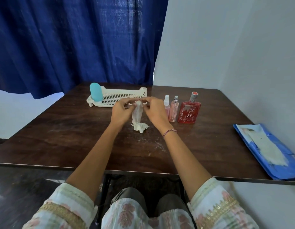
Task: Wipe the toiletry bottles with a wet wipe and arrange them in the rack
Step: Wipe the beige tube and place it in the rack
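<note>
Pinching wet wipe (137, 115) with left hand (121, 111) and right hand (155, 109) before rack (143, 90); may tear if tugged, or topple spray bottle (167, 103) right of rack.

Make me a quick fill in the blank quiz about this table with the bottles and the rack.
1. The only bottle in the rack is ___ in colour.
2. The left hand and right hand together pinch a white ___.
3. Outside the rack, ___ bottles stand on the table.
4. The red bottle stands farthest ___ of them.
Missing words: blue, wipe, three, right.
</note>
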`<act>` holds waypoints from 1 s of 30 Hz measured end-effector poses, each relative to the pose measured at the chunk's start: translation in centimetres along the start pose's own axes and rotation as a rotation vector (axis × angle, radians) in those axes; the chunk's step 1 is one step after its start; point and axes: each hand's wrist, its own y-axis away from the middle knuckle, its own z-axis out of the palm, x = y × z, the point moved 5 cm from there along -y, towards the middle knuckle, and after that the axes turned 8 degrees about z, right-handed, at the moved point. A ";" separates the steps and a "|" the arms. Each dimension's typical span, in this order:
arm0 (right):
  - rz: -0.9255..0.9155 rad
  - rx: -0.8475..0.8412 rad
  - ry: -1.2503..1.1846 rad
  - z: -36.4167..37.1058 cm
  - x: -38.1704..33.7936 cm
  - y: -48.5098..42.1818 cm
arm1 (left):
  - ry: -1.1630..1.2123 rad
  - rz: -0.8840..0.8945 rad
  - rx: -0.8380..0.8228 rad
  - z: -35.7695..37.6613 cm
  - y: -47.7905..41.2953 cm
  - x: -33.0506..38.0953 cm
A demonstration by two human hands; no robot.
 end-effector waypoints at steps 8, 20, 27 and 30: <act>0.049 0.082 -0.083 0.8 1.5 1.8 | 0.340 -0.083 0.029 0.0 0.9 -1.9; -0.002 -0.278 0.308 5.2 3.0 3.7 | 0.458 -0.108 0.069 0.9 0.5 -3.5; 0.043 0.177 -0.095 0.9 2.3 1.5 | 0.498 -0.111 0.081 1.2 0.7 -3.3; 0.016 0.285 -0.172 0.8 1.9 0.1 | 0.491 -0.100 0.084 1.0 0.5 -3.1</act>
